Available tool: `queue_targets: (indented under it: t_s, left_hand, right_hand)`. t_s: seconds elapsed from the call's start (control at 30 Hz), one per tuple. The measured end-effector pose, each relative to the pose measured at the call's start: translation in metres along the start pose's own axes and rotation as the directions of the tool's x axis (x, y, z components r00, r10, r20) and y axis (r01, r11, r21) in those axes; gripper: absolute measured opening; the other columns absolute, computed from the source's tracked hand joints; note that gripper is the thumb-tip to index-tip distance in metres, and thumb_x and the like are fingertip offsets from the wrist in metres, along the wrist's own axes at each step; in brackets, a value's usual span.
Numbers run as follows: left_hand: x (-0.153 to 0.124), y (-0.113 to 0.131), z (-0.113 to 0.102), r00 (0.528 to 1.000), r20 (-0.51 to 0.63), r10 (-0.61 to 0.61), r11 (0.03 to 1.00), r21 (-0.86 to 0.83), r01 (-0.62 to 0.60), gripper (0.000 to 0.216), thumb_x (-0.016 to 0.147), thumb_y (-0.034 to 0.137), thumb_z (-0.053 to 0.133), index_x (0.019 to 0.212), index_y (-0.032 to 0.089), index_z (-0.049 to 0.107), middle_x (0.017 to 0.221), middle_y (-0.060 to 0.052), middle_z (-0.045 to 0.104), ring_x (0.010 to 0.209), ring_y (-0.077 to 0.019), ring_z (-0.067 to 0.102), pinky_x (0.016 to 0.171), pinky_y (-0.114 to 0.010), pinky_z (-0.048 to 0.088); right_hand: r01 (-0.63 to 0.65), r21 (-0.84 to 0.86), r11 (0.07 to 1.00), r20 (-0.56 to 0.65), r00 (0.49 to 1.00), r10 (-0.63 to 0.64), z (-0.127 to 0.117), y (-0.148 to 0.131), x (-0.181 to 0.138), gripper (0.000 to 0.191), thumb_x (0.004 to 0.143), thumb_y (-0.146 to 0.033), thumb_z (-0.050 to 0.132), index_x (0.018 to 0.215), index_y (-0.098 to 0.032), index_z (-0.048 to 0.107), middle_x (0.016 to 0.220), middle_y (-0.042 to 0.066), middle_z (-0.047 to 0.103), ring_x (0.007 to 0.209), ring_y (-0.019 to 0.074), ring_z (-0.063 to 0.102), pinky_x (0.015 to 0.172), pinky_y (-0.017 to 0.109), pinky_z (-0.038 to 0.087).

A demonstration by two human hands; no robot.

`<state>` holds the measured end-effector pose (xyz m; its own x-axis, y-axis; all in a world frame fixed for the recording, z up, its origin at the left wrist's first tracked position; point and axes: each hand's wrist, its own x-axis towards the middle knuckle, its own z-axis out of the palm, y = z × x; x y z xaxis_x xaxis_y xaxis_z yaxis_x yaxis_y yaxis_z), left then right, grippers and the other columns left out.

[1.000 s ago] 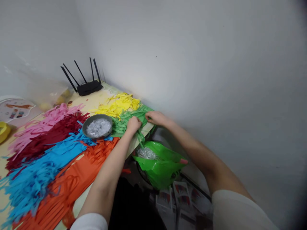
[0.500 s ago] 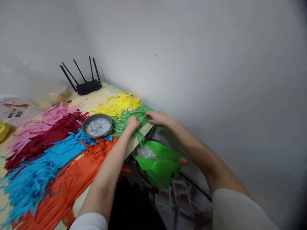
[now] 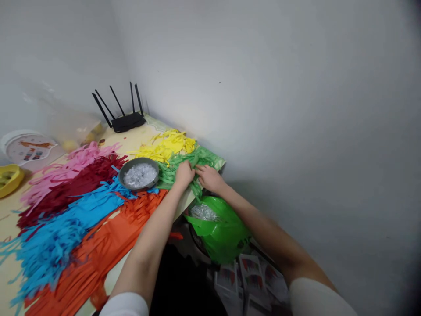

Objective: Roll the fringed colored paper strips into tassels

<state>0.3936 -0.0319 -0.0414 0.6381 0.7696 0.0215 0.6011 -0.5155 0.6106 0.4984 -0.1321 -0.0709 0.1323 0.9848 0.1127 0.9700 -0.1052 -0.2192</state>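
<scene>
Tabletop: extends left of and beyond both hands; its near edge passes just under them. Green bag: sits lower, nearer the body than both hands, mouth gaping upward. Green strips: pile lies at and just beyond the left hand. Long axis, viewed from the room: oblique, starting beside the bowl to the left and running right and away past both hands. The left hand is nearer, being on the pile; its fingers curl together, fingertips hidden, so a clamped strand cannot be confirmed. Right hand: just to the right, fingers reaching leftward, almost meeting the left; grip cannot be told. Loose strand: hangs below and between the hands, toward the bag.
</scene>
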Motion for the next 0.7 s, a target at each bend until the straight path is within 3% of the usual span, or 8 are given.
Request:
queue_targets:
  t_s: [0.13, 0.27, 0.4, 0.53, 0.63, 0.7]
  left_hand:
    - [-0.008, 0.008, -0.01, 0.994, -0.096, 0.049, 0.999, 0.012, -0.048, 0.019, 0.082, 0.008, 0.05, 0.094, 0.012, 0.063, 0.097, -0.017, 0.069, 0.092, -0.0257, 0.066, 0.082, -0.035, 0.048]
    - [-0.017, 0.014, -0.04, 0.967, -0.222, 0.126, 0.992, 0.0, -0.129, 0.017, 0.084, 0.012, 0.05, 0.097, 0.015, 0.061, 0.1, -0.013, 0.068, 0.097, -0.0249, 0.063, 0.088, -0.036, 0.047]
    - [-0.019, 0.005, -0.07, 0.93, -0.32, 0.179, 0.98, -0.023, -0.196, 0.02, 0.084, 0.011, 0.051, 0.098, 0.018, 0.063, 0.098, -0.009, 0.069, 0.096, -0.0226, 0.063, 0.091, -0.035, 0.047]
    - [-0.023, -0.008, -0.084, 0.901, -0.384, 0.201, 0.969, -0.056, -0.24, 0.019, 0.081, 0.007, 0.055, 0.089, 0.018, 0.068, 0.092, -0.008, 0.072, 0.09, -0.022, 0.066, 0.089, -0.035, 0.049]
    - [-0.032, -0.011, -0.096, 0.865, -0.445, 0.233, 0.954, -0.07, -0.293, 0.02, 0.081, 0.006, 0.056, 0.092, 0.018, 0.069, 0.096, -0.008, 0.072, 0.093, -0.0212, 0.066, 0.09, -0.035, 0.05]
    - [-0.041, -0.01, -0.113, 0.816, -0.527, 0.238, 0.939, -0.09, -0.332, 0.025, 0.081, 0.006, 0.055, 0.099, 0.017, 0.068, 0.102, -0.008, 0.072, 0.097, -0.0201, 0.066, 0.093, -0.034, 0.05]
  right_hand:
    - [-0.019, -0.016, 1.0, 0.039, 0.999, 0.02, -0.002, 0.003, 0.002, 0.046, 0.088, -0.01, 0.047, 0.132, -0.012, 0.06, 0.141, 0.012, 0.056, 0.119, 0.0259, 0.052, 0.104, 0.038, 0.039]
    - [-0.091, -0.028, 0.995, 0.059, 0.994, 0.092, 0.001, 0.001, 0.01, 0.039, 0.094, -0.014, 0.048, 0.131, -0.014, 0.058, 0.137, 0.012, 0.058, 0.121, 0.0228, 0.053, 0.106, 0.04, 0.04]
    - [-0.204, -0.033, 0.978, 0.066, 0.976, 0.206, 0.003, -0.005, 0.024, 0.034, 0.095, -0.033, 0.058, 0.123, -0.016, 0.06, 0.127, 0.011, 0.06, 0.114, 0.0239, 0.059, 0.098, 0.047, 0.048]
    - [-0.302, 0.009, 0.953, 0.053, 0.952, 0.301, -0.001, -0.01, 0.036, 0.033, 0.095, -0.034, 0.059, 0.122, -0.015, 0.059, 0.124, 0.01, 0.061, 0.108, 0.0225, 0.062, 0.092, 0.045, 0.053]
    - [-0.375, 0.078, 0.924, 0.047, 0.927, 0.372, -0.006, -0.012, 0.042, 0.034, 0.095, -0.034, 0.059, 0.123, -0.016, 0.059, 0.124, 0.01, 0.061, 0.107, 0.0222, 0.062, 0.09, 0.044, 0.054]
    - [-0.423, 0.141, 0.895, 0.044, 0.906, 0.422, -0.01, -0.012, 0.043, 0.035, 0.095, -0.034, 0.059, 0.124, -0.016, 0.058, 0.124, 0.01, 0.06, 0.107, 0.0223, 0.062, 0.09, 0.044, 0.054]
